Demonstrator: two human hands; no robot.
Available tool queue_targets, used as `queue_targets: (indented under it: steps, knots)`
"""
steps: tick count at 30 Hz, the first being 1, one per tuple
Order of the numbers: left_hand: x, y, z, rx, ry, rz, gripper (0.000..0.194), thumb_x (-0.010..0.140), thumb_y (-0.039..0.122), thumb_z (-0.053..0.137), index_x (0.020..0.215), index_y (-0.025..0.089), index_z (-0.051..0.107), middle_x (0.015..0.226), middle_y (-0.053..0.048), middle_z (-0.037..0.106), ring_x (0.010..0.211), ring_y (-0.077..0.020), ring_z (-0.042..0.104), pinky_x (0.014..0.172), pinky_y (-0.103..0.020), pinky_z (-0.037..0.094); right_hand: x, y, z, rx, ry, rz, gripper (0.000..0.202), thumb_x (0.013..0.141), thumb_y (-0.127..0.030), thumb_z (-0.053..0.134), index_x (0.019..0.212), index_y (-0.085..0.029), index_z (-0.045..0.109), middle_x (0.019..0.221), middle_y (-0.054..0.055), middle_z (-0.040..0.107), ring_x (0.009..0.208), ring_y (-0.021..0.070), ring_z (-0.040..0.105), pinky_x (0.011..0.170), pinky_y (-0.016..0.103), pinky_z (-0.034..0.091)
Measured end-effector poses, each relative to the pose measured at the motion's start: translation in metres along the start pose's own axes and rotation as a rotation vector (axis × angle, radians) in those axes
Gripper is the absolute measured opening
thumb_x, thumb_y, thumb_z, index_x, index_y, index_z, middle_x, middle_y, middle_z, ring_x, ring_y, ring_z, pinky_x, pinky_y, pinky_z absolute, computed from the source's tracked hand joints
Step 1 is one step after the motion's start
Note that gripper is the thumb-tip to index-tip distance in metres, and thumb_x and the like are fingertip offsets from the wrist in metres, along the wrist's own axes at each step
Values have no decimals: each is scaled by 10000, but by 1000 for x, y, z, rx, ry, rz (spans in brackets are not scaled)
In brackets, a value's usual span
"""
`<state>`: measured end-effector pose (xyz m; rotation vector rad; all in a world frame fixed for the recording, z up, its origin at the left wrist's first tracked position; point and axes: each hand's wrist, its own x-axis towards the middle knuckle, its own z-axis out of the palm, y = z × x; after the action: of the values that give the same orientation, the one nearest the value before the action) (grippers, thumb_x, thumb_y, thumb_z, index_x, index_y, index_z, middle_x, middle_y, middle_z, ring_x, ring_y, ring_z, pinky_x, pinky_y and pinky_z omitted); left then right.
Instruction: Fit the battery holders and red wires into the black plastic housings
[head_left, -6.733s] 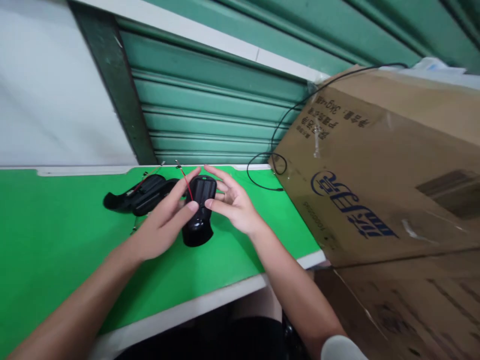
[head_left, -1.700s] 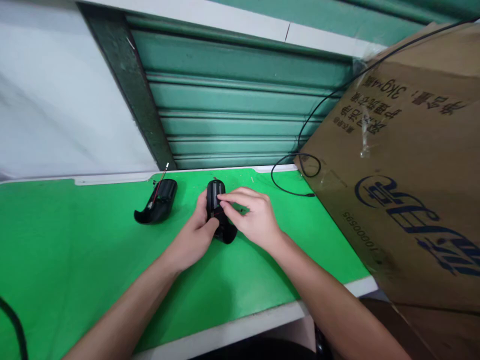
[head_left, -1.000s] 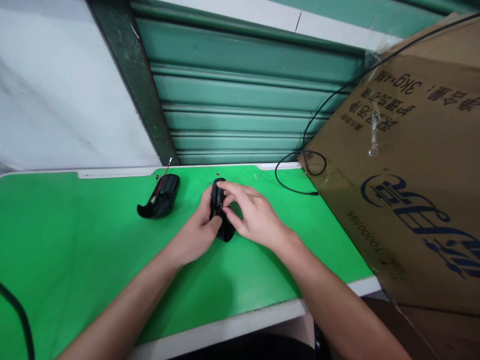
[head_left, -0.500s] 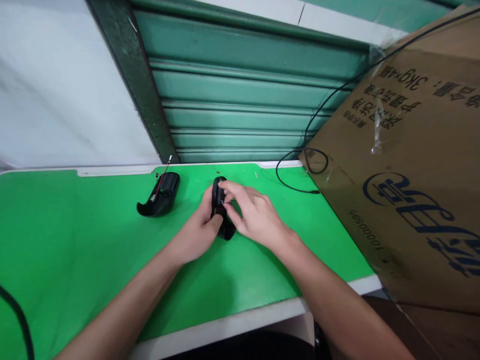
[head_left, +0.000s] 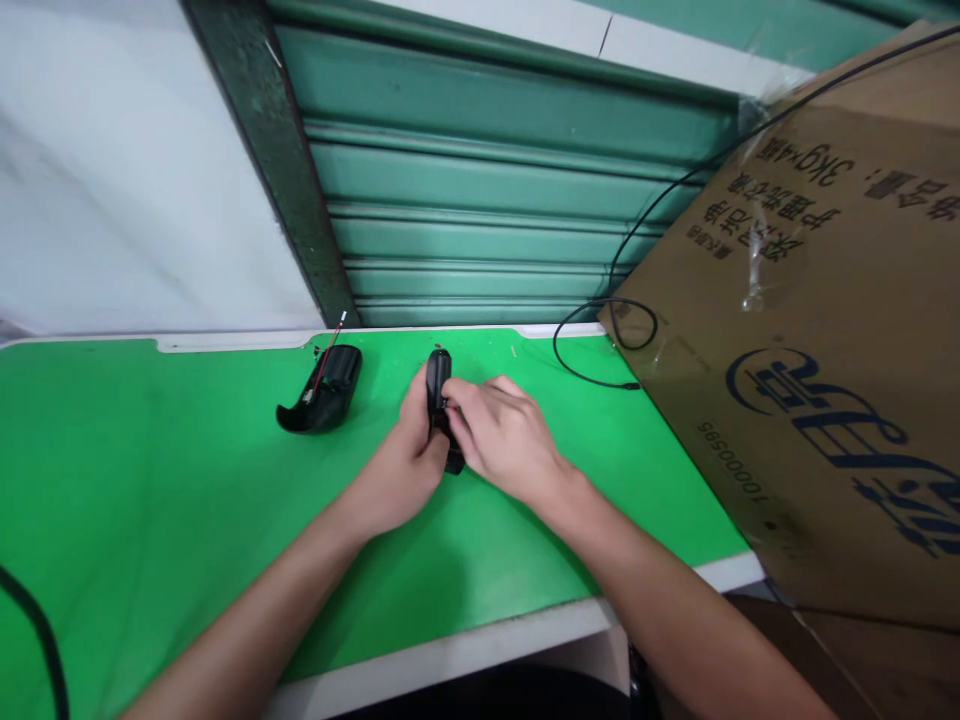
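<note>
Two bare hands at a black casing, on a green tabletop; a second casing to their left.

Left hand (head_left: 401,465): clamped on the black casing (head_left: 439,372), fingers along its left side, thumb across its lower part; the casing's rounded end points up and away from the palm, its lower end shows between the two hands.

Right hand (head_left: 510,435): thumb and forefinger drawn together at the casing's right side, touching or almost touching it; what lies between the fingertips is too small and hidden to tell.

Beneath both hands: green tabletop (head_left: 390,600), with a white front edge nearer the body.

Left of the left hand, well apart from it: second black casing (head_left: 334,395), curved end towards the lower left; thin red wire (head_left: 324,365) rising out of it, pale at the tip.

Beyond the right hand, to its right: thin black cable (head_left: 596,382), looped on the tabletop, its length running up across the carton.

Right of the right hand: large cardboard box (head_left: 825,310), with blue and black print; clear tape on its side.

Farthest, beyond both hands: ribbed green shutter (head_left: 487,185); dark green post (head_left: 277,150) to its left; white wall panel (head_left: 135,180) left of that.
</note>
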<state>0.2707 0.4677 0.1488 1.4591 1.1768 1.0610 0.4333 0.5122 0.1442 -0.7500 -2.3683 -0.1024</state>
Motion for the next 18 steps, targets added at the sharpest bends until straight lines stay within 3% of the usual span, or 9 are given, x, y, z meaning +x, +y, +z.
queue_targets:
  steps: [7,10,15,18]
  knots:
    - [-4,-10,7,183,30,148,845,905,127,530,1677,137,186,1745,-175,271,1669,-301,128,1379,-488,70,3,-7,-4,-58,27,-93,262,1063,-70,340,997,-200,558,725,26,672,638,202,586,709,332,428]
    - [-3,-15,3,253,-21,197,826,926,143,509,1678,142,166,1753,-184,248,1667,-310,139,1377,-528,107,4,-7,-8,-77,9,-139,268,1057,-45,348,972,-188,558,725,24,652,639,203,578,707,328,434]
    - [-2,-11,-10,253,-120,104,727,993,208,440,1675,157,194,1750,-161,292,1645,-319,230,1368,-548,181,5,-8,-10,-106,-89,-165,260,1027,-15,395,940,-195,562,722,7,641,653,195,592,728,321,450]
    - [-4,-8,-7,292,-124,108,718,1007,229,414,1680,148,177,1751,-170,289,1656,-317,196,1373,-561,135,5,-10,-8,-119,-150,-139,226,1011,-15,433,991,-190,575,738,9,657,688,206,620,738,328,456]
